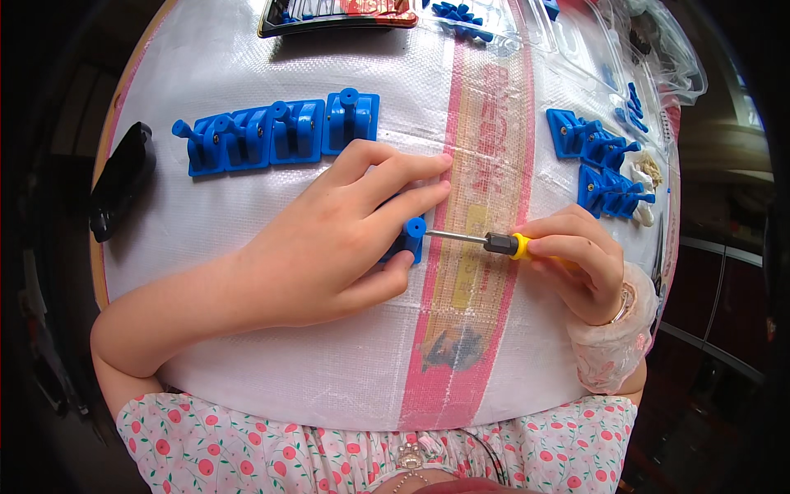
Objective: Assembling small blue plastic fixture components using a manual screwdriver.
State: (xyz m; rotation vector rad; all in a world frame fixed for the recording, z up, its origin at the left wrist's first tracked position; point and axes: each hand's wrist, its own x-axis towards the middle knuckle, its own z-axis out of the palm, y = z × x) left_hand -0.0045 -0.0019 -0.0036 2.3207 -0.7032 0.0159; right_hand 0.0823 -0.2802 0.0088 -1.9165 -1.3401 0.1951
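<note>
On the tabletop (329, 375), covering: one white woven plastic sheet with a pink-and-tan band, its edge curving along the near side against the person's floral garment (271, 445); a brown rim shows at left.

Centre: one small blue plastic piece with a round peg (416, 233), beside the band, partly hidden beneath the left hand (333, 235). Left fingers: thumb at the near side, others curled over the far side, gripping the piece, two fingertips extending onto the band.

Right of it: one screwdriver with yellow-and-black handle and slim metal shaft (502, 242), lying level across the band, tip at the piece; whether it is seated in anything, I cannot tell. Right hand (580, 259): fingers closed round the handle, wrist in a pale lacy cuff (613, 333).

Beyond the left hand: four blue plastic pegged brackets on square plates (284, 132), in a slanting row, the rightmost just beside the knuckles; little room there. Toward the right edge: a cluster of similar blue brackets (605, 152), near the right hand, with bare sheet between cluster and band.

Left edge: one long black plastic case (123, 181), well apart. Far edge: one black-and-red plastic tray (337, 23); one clear plastic tray with small blue parts (462, 18).
</note>
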